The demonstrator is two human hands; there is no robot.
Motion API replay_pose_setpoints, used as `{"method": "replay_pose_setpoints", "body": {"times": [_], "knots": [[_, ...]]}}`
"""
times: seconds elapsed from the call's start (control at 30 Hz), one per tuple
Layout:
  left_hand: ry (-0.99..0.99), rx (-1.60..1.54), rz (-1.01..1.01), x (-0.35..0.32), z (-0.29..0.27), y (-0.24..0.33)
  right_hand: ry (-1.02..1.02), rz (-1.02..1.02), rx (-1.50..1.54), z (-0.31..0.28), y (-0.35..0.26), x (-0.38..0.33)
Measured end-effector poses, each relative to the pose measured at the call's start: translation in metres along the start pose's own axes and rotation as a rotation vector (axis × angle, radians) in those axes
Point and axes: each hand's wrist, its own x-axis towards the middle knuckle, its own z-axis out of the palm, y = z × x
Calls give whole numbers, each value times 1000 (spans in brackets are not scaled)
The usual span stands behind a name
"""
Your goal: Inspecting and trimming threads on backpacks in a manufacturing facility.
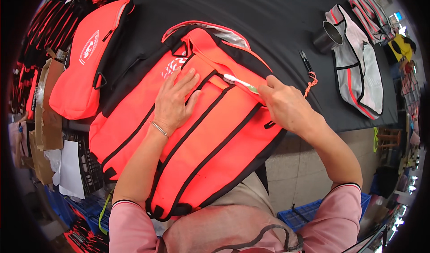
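A large bright orange-red backpack with black trim lies across the table edge, its straps toward me. My left hand rests flat on its upper part with the fingers stretched out. In my right hand is a toothbrush with a white and green handle. Its bristle head touches the backpack near the top of a strap, beside black edging. The fingers of my right hand are wrapped round the handle's end, which they hide.
On the black-covered table are a metal cup, small snips with an orange cord, and a grey bag piece. Another orange-red bag lies left, near a cardboard box. Blue crates stand below.
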Motion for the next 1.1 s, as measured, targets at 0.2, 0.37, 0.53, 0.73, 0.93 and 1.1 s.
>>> {"method": "replay_pose_setpoints", "body": {"times": [0.2,0.37,0.53,0.73,0.93,1.1], "knots": [[19,-1,-15,-2,-1,-6,-212,123,-24,-35,-4,-63],[41,66,-47,-9,-5,-12,-166,58,-74,-35,-3,-59],[39,-8,29,2,9,0,65,3,-59,13,13,-31],[32,-6,-33,-14,3,-17,-66,128,-8,-33,11,-85],[63,-33,-70,11,6,-20,501,394,310,-39,71,-106],[142,114,-181,42,23,-42,674,459,18,9,143,-96]]}}
